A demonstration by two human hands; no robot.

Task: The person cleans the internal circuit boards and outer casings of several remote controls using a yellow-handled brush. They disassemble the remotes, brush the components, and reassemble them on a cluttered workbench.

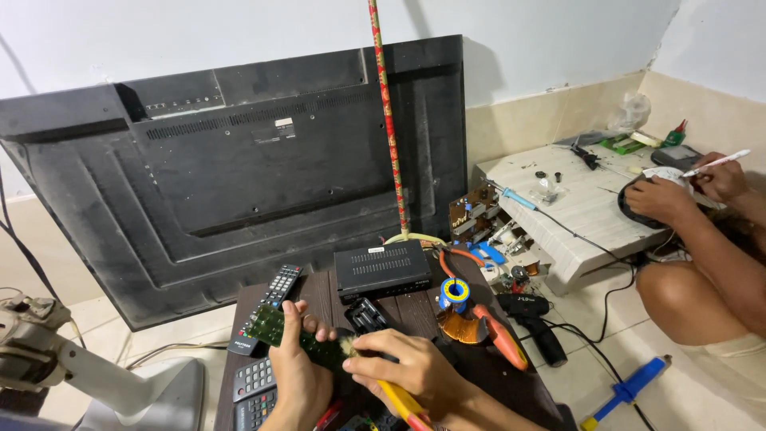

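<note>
Left hand (299, 375): clamped on a green board (281, 331) – held over the table (415, 307).
Right hand (403, 363): closed on a brush (391, 387) – bristles touching the board.
Beside: remote (267, 307).

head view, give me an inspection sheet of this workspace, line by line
surface: dark wooden table, crowded.
job's things: green circuit board held over the table; a small brush with a yellow and red handle touches it.
clutter: remote controls, black set-top box, solder spool, orange-handled pliers, black power tool.
hands: left hand grips the board; right hand holds the brush.
cables: black wire trails across the tiled floor.
surroundings: large flat television leans back-out against the wall; another person's hands work at a low white table.
</note>
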